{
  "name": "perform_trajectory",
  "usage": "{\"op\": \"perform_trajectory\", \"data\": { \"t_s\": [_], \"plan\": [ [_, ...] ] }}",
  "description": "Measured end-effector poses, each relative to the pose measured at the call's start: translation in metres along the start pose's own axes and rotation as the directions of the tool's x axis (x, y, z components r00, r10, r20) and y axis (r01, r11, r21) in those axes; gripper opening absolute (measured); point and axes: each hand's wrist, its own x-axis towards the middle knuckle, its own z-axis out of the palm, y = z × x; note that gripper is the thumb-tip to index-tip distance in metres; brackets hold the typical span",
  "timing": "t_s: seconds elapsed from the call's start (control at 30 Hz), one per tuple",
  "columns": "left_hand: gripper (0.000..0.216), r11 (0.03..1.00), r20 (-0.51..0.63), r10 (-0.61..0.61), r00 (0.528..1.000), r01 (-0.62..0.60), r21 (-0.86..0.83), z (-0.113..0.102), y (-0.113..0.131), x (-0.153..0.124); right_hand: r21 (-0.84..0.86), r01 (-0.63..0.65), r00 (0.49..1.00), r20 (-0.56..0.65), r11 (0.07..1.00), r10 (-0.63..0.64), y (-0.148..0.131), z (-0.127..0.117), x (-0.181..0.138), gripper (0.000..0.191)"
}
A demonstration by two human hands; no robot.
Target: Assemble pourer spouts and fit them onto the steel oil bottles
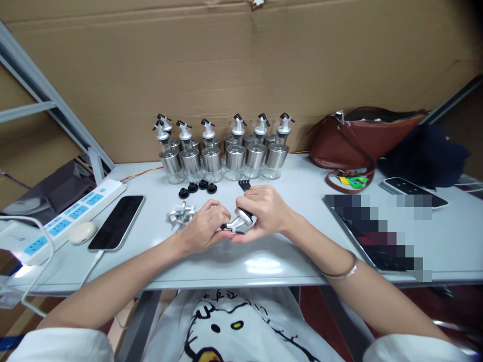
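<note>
Between both hands, just above the table's front half, is a silver pour spout [240,219] with black parts at its tip and base. My right hand [264,211] is closed around its round base end. The fingers of my left hand [207,223] pinch the black tip at the other end. Left of the hands lies a small pile of silver spout bodies [181,215], partly behind my left hand. Beyond them sit several black stoppers [193,187], and small black levers [244,184] lie in a row behind my right hand.
Glass bottles with steel bands [213,160] and spouts line the back by the cardboard wall [241,60]. On the left are a phone [117,221], a round white case [83,232] and a power strip [75,218]. A brown bag [362,136] and a tablet [362,236] occupy the right.
</note>
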Motion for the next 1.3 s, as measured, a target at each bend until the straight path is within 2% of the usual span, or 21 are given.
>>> {"op": "perform_trajectory", "data": {
  "t_s": [0.2,0.4,0.5,0.57,0.63,0.73,0.83,0.87,0.93,1.0,1.07,1.13,1.17,1.2,1.27,1.3],
  "plan": [
    [0.032,0.999,0.019,-0.035,0.999,0.035,-0.015,0.000,0.000,-0.002,0.009,0.047,0.999,-0.020,0.999,-0.047,0.000,-0.004,0.004,0.049],
    [0.042,0.969,-0.057,-0.236,0.970,0.239,0.054,-0.003,0.001,-0.001,-0.036,0.101,0.992,-0.074,0.994,-0.104,-0.008,0.000,0.006,0.019],
    [0.044,0.961,-0.092,-0.226,0.970,0.237,0.141,-0.006,0.000,0.006,0.054,0.048,0.996,-0.072,0.997,-0.044,-0.011,0.006,0.005,0.014],
    [0.044,0.954,-0.094,-0.212,0.973,0.227,0.194,-0.007,-0.003,0.013,0.139,-0.030,0.998,-0.041,0.990,0.036,-0.010,0.010,0.003,0.021],
    [0.045,0.953,-0.077,-0.206,0.976,0.218,0.213,-0.008,-0.007,0.022,0.146,-0.076,0.996,-0.041,0.986,0.083,-0.008,0.012,0.002,0.023],
    [0.049,0.966,-0.059,-0.155,0.986,0.164,0.198,-0.013,-0.019,0.034,0.032,-0.056,0.986,-0.157,0.998,0.060,-0.003,0.010,0.000,0.029],
    [0.053,0.968,-0.163,-0.170,0.972,0.196,0.159,-0.028,-0.035,0.050,-0.047,-0.116,0.956,-0.275,0.992,0.099,0.003,0.000,0.000,0.023],
    [0.053,0.958,-0.223,-0.209,0.952,0.245,0.149,-0.035,-0.042,0.057,-0.059,-0.147,0.947,-0.297,0.987,0.123,0.005,-0.003,0.000,0.022],
    [0.046,0.906,-0.379,-0.306,0.874,0.390,0.168,-0.054,-0.061,0.076,-0.077,-0.178,0.936,-0.320,0.981,0.144,0.009,-0.007,0.000,0.033],
    [0.027,0.827,-0.442,-0.408,0.799,0.529,0.191,-0.075,-0.085,0.097,-0.084,-0.174,0.932,-0.334,0.981,0.137,0.012,-0.009,-0.001,0.046],
    [0.020,0.756,-0.401,-0.475,0.784,0.596,0.270,-0.094,-0.112,0.119,-0.081,-0.157,0.936,-0.331,0.984,0.122,0.013,-0.008,-0.001,0.050],
    [0.031,0.653,-0.273,-0.580,0.768,0.638,0.407,-0.107,-0.139,0.138,-0.061,-0.148,0.945,-0.303,0.987,0.123,0.012,-0.009,-0.001,0.049],
    [0.034,0.578,-0.193,-0.664,0.722,0.659,0.481,-0.111,-0.150,0.146,-0.049,-0.148,0.949,-0.288,0.988,0.128,0.011,-0.010,0.000,0.049],
    [0.035,0.504,-0.099,-0.754,0.650,0.668,0.547,-0.113,-0.160,0.153,-0.042,-0.154,0.951,-0.277,0.987,0.136,0.010,-0.011,0.000,0.049],
    [0.035,0.356,0.065,-0.905,0.421,0.664,0.658,-0.112,-0.174,0.163,-0.042,-0.167,0.952,-0.268,0.985,0.150,0.007,-0.014,0.001,0.050],
    [0.033,0.303,0.118,-0.943,0.311,0.655,0.693,-0.110,-0.178,0.166,-0.044,-0.172,0.950,-0.271,0.984,0.154,0.006,-0.015,0.001,0.051]
  ]
}}
